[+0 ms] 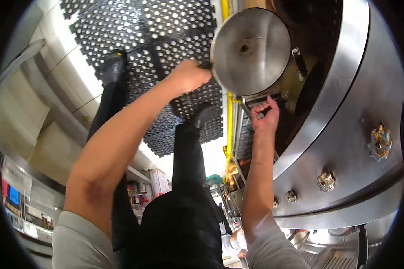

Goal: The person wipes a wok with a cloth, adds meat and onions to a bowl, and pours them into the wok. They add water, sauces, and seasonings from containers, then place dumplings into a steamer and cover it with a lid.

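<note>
1. Pan (pixel 256 54), in the upper middle, is beside the curved steel panel (pixel 345 148) on 1 side and the perforated black mat (pixel 179 27) on the other. Its round, stained face is in full view.
2. The left hand (pixel 191 77) is closed in a fist around the dark handle (pixel 205 65) at the pan's edge. With the weight out past that 1 fist, I judge a loose wrist could let it roll or dip.
3. The right hand (pixel 265 115) has curled fingers just below the pan's rim, near a dark bar (pixel 244 107); whether it grips anything, I cannot tell. If it does not support the pan, a slip could send the rim onto those knuckles.
4. A second handle (pixel 299 63) points up close to the pan's far edge; a careless swing might knock it.
5. The 4 knobs (pixel 326 181) visible along the panel look grimy.
</note>
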`<state>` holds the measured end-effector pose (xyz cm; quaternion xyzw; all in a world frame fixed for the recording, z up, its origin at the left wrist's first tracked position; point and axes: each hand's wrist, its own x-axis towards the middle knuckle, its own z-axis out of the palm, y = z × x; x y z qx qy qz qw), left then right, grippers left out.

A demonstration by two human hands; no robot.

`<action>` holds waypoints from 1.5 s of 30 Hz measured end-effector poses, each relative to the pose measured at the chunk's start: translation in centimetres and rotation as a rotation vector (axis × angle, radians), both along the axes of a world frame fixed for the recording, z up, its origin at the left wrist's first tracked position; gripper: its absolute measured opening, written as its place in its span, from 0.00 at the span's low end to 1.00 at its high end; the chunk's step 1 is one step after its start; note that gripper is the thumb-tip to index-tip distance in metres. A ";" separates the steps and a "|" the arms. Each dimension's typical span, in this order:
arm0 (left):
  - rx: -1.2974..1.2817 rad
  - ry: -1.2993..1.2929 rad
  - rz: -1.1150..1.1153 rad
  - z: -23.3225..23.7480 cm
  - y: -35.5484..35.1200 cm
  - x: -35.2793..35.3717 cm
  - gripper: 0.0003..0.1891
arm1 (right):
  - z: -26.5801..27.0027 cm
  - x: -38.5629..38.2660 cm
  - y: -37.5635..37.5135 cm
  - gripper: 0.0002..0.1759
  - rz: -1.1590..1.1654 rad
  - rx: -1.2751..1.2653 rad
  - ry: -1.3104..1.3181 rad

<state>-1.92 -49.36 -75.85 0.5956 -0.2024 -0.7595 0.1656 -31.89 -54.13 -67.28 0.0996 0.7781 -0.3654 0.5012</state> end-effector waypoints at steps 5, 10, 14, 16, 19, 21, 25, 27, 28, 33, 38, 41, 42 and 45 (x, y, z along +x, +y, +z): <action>0.200 -0.083 0.115 7.6 8.9 13.4 0.10 | -4.3 -1.5 -1.3 0.19 0.118 -0.006 -0.013; 0.349 -0.188 0.307 15.1 15.0 21.7 0.14 | -9.7 -0.8 -0.9 0.22 0.112 0.001 -0.043; 0.365 -0.222 0.474 20.9 18.1 25.0 0.17 | -7.0 1.4 2.4 0.32 0.134 0.152 -0.088; 0.347 -0.188 0.571 24.0 19.2 25.9 0.17 | -5.1 0.9 6.3 0.36 0.335 0.195 -0.151; 0.343 -0.065 0.787 29.5 19.3 25.7 0.12 | 5.2 10.5 9.6 0.32 0.757 0.202 -0.026; 0.334 0.039 0.878 33.7 19.0 25.7 0.14 | 11.7 17.3 9.9 0.38 1.002 0.123 -0.211; 0.320 0.266 0.965 42.5 18.4 26.0 0.16 | 27.2 32.0 6.9 0.32 1.058 -0.027 -0.260; 0.296 0.352 0.983 46.6 18.6 26.4 0.16 | 33.3 36.3 5.9 0.22 0.970 -0.126 -0.252; 0.273 0.376 0.989 48.8 18.6 26.6 0.16 | 35.2 36.9 5.6 0.20 0.991 -0.189 -0.222; 0.158 0.454 0.874 57.6 19.4 29.6 0.21 | 43.9 40.7 4.1 0.13 1.053 -0.407 -0.169; 0.174 0.834 0.884 61.3 15.6 34.5 0.26 | 48.8 44.9 1.7 0.12 1.134 -0.468 -0.171; 0.241 1.020 1.049 60.1 12.6 36.9 0.22 | 49.8 47.8 -0.2 0.12 1.100 -0.495 -0.160; 0.252 1.000 1.097 61.3 11.2 37.5 0.21 | 49.5 48.5 -1.0 0.12 1.093 -0.501 -0.161; 0.294 0.961 1.142 59.8 8.6 40.7 0.23 | 50.0 50.3 -4.3 0.15 1.136 -0.354 -0.309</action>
